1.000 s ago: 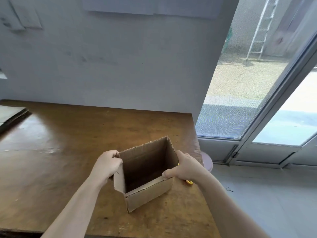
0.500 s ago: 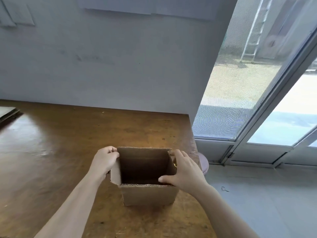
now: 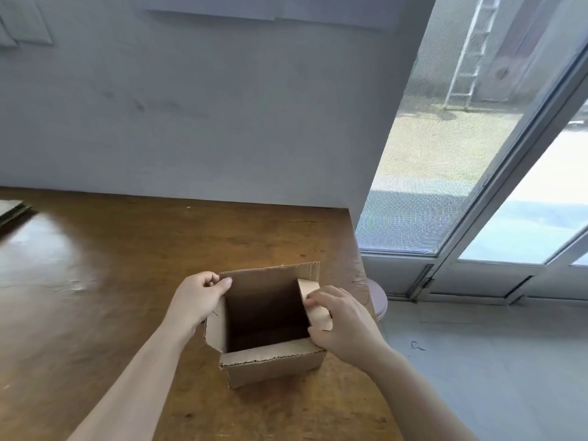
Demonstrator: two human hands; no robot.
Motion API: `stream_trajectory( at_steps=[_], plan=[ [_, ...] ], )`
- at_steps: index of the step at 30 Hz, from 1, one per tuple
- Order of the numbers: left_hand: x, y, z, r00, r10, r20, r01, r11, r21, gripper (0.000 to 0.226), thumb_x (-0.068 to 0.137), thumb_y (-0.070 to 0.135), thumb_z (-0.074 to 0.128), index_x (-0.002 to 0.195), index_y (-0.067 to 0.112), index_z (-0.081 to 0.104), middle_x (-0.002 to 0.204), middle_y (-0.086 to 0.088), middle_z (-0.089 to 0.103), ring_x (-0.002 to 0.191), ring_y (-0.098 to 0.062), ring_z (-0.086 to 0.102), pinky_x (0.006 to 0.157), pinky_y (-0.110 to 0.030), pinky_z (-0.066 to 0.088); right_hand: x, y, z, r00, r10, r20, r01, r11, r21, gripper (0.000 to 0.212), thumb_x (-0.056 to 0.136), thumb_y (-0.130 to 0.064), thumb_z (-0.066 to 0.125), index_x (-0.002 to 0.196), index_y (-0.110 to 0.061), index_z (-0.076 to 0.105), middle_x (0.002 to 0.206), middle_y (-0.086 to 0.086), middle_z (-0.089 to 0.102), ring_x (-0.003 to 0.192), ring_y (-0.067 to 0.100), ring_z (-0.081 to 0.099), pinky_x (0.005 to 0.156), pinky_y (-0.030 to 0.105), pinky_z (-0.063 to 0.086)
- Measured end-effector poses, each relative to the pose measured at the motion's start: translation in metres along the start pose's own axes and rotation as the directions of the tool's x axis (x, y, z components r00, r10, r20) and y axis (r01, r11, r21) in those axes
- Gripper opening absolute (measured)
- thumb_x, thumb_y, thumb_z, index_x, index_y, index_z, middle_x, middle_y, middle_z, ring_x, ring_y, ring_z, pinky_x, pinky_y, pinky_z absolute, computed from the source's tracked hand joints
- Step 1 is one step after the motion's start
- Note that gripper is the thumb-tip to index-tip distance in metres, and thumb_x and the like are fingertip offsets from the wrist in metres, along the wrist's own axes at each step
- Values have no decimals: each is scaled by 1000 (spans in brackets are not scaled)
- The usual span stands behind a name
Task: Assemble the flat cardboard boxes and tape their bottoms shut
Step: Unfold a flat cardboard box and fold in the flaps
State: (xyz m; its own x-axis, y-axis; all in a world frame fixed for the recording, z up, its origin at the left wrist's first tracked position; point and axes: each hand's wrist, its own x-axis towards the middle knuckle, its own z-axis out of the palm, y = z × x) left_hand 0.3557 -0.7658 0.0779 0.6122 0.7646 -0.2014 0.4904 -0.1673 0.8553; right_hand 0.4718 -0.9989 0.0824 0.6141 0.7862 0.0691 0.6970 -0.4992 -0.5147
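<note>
One cardboard box (image 3: 273, 361) stands upright w/ its mouth facing up, near the surface (image 3: 95, 297) edge at 3 o'clock; long axis can't be told, footprint looks roughly square, turned slightly so a corner leans toward 5 o'clock. Left hand (image 3: 197, 297) fingers pinch the far-left corner of the rim at 10 o'clock. Right hand (image 3: 343, 323) fingers are closed on the right flap (image 3: 313, 300), folded inward. Plain brown corrugated board, rough-cut edges, dark inside. Wide bare room to 9 o'clock; flat cardboard stack (image 3: 12, 210) well apart at far left.
</note>
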Motion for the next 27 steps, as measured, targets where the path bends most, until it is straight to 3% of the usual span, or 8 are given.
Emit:
stream_trajectory(
  at_steps=[4, 7, 10, 13, 16, 20, 24, 27],
  plan=[
    [2, -1, 3, 1000, -2, -2, 2, 1000, 17, 30, 92, 26, 65, 71, 11, 51, 61, 1, 38, 55, -17, 34, 58, -32, 26, 10, 4, -4, 982, -35, 186, 53, 994, -93, 31, 79, -57, 63, 82, -29, 75, 102, -27, 57, 101, 4, 48, 91, 27, 43],
    [-1, -2, 3, 999, 27, 37, -26, 1000, -5, 37, 92, 38, 65, 70, 10, 56, 58, 5, 46, 54, -14, 41, 57, -31, 32, 13, 4, -5, 984, -15, 176, 33, 994, -102, 45, 80, -68, 57, 82, -28, 76, 100, -23, 61, 99, 0, 49, 93, 28, 44],
    [-7, -7, 0, 994, 7, 111, 16, 980, -201, 40, 97, 53, 48, 95, 21, 73, 87, 5, 71, 82, -15, 63, 78, -33, 50, 14, -1, -11, 981, 27, 191, -8, 995, -102, 61, 75, -80, 50, 86, -25, 75, 94, -14, 66, 100, 0, 49, 88, 31, 48],
    [-16, -20, 1, 992, 41, 120, 11, 916, -401, 28, 103, 13, 45, 101, 21, 72, 86, -8, 63, 80, -24, 57, 70, -33, 49, 13, -7, -19, 972, 47, 232, -37, 998, -48, 82, 59, -94, 43, 94, -28, 75, 87, -18, 66, 100, -2, 46, 84, 28, 48],
    [-20, -31, 1, 981, 118, 155, -52, 925, -376, 40, 91, -9, 58, 111, 25, 67, 84, -5, 54, 81, -18, 54, 80, -33, 50, 15, -7, -20, 959, 70, 273, -67, 998, -18, 86, 51, -92, 56, 113, -33, 71, 97, -24, 59, 107, -4, 44, 88, 24, 44],
    [-20, -33, 7, 984, 66, 164, -24, 970, -241, 34, 85, 3, 71, 109, 25, 64, 81, 3, 52, 76, -12, 51, 81, -26, 45, 17, -7, -22, 952, 72, 298, -80, 997, 14, 95, 45, -93, 56, 119, -34, 67, 104, -21, 59, 112, -1, 47, 95, 25, 44],
    [-21, -34, 16, 990, 52, 134, -27, 984, -178, 27, 86, 12, 72, 99, 32, 60, 77, 5, 50, 75, -14, 52, 71, -21, 44, 17, -9, -22, 958, 61, 281, -72, 997, 28, 84, 56, -88, 58, 118, -33, 67, 99, -22, 56, 103, -1, 47, 86, 19, 41],
    [-23, -32, 15, 989, 79, 128, -60, 988, -144, 25, 88, 12, 71, 105, 25, 60, 78, 0, 50, 77, -15, 52, 67, -12, 43, 18, -9, -22, 954, 85, 286, -100, 994, 36, 59, 70, -72, 68, 115, -33, 69, 98, -23, 62, 99, -2, 54, 78, 17, 41]
  ],
)
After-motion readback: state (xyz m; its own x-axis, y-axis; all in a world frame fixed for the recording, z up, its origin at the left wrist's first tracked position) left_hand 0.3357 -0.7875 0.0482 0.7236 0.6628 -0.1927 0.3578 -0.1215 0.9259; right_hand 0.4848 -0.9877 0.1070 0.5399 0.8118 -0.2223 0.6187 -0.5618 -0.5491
